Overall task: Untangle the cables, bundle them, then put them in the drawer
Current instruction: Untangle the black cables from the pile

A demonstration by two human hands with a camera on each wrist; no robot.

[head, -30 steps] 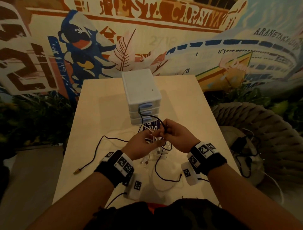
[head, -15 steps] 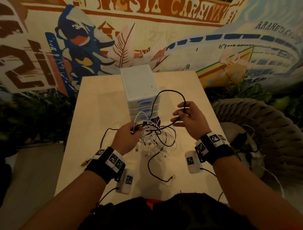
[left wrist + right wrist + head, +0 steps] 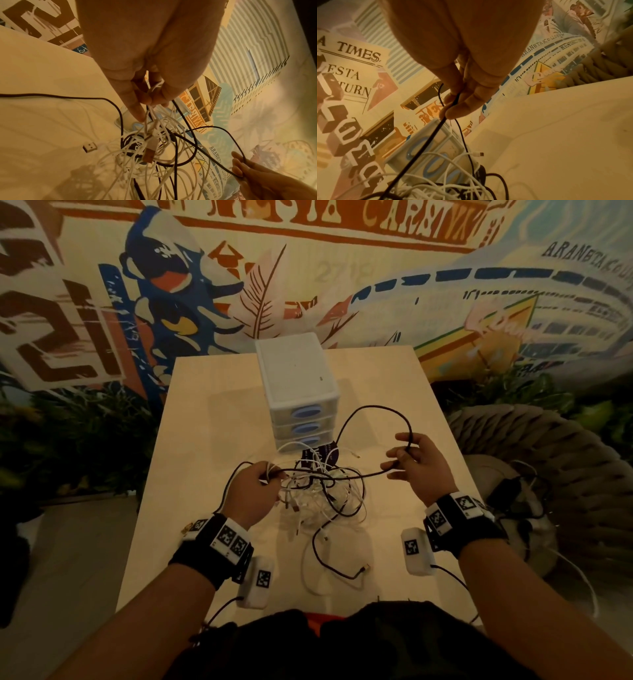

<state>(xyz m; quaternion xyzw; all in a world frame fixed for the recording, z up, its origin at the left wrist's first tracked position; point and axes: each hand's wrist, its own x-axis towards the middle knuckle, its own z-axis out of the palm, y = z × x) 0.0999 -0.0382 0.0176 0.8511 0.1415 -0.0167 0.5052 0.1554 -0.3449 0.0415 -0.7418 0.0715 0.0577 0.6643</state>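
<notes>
Head view shows the left hand (image 3: 251,494) curled over a knot of white and black cables (image 3: 322,491), lifting strands above the pale wooden table (image 3: 212,412). Its wrist view adds what the head view cannot: the left fingertips (image 3: 142,100) pinch several thin white strands together, and a USB plug (image 3: 149,152) dangles from the tangle just below them. A second, loose USB plug (image 3: 89,146) lies on the tabletop beside the heap.

To the right, the right hand (image 3: 416,463) holds a black cable (image 3: 376,412) that arches up in a wide loop over the table and runs back into the tangle. From the right wrist camera, thumb and fingers (image 3: 460,108) are pinched on that black cable, which drops steeply from them toward the pile; a white cable end with a small connector (image 3: 478,154) sticks out of the heap there.

Beyond the tangle stands a small white three-drawer unit (image 3: 294,371) with blue oval handles, all three drawers closed; the pile touches its lowest drawer front. One black cable tail (image 3: 342,571) trails toward the near table edge. A painted mural (image 3: 102,302) fills the wall behind, and a woven rope chair (image 3: 548,460) sits to the right of the table.
</notes>
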